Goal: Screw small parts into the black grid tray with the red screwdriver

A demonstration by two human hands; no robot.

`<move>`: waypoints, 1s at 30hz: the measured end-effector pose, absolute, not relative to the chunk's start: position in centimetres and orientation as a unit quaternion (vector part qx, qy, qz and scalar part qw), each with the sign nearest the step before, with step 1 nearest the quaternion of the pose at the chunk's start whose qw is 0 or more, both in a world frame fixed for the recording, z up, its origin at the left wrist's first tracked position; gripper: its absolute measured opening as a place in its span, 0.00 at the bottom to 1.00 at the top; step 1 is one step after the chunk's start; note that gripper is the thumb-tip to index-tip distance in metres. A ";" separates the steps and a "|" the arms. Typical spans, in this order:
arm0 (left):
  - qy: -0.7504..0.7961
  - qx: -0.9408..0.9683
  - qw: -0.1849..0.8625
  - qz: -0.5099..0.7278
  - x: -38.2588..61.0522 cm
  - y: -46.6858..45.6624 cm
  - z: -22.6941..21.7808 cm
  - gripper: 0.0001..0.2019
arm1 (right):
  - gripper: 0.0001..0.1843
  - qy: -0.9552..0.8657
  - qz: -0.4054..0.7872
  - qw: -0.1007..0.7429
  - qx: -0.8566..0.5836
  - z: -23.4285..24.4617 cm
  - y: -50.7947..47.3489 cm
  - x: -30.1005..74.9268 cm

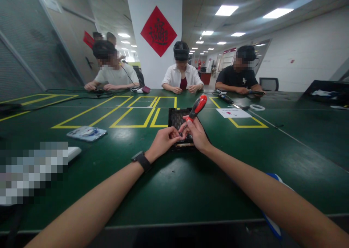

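My right hand (pixel 198 133) is closed around a screwdriver (pixel 198 107) with a red and black handle. The handle tilts up and to the right, while the shaft points down towards my left fingertips. My left hand (pixel 163 141), with a dark watch on its wrist, pinches near the screwdriver's tip; whatever sits between those fingers is too small to name. Beneath both hands lies a black open tray or case (pixel 174 116) with a patterned inside, partly covered by my fingers.
Left on the green table (pixel 169 190) lie a phone (pixel 87 133) and a blurred white-edged device (pixel 73 153). A paper sheet (pixel 233 113) and a tape roll (pixel 257 107) are at right. Three people sit opposite. Yellow tape outlines mark the tabletop.
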State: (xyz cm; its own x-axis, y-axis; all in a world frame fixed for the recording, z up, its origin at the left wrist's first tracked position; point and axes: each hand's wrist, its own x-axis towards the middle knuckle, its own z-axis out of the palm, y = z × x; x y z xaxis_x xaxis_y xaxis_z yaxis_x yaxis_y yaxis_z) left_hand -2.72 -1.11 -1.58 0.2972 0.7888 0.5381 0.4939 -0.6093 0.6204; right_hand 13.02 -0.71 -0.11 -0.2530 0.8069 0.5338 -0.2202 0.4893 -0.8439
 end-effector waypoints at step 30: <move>0.393 0.805 0.152 0.417 -3.1 -1.2 -1.5 0.10 | 0.17 -0.650 0.451 0.576 -0.208 -0.2 -0.6 13.0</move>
State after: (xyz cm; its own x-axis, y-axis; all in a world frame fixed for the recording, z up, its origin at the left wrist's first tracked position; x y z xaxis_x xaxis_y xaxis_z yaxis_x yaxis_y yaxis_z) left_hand -3.08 -1.19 -1.47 0.3432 0.7601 0.5518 0.5059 -0.6446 0.5732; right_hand 12.97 -0.64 -0.21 -0.2506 0.7891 0.5607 -0.2490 0.5072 -0.8251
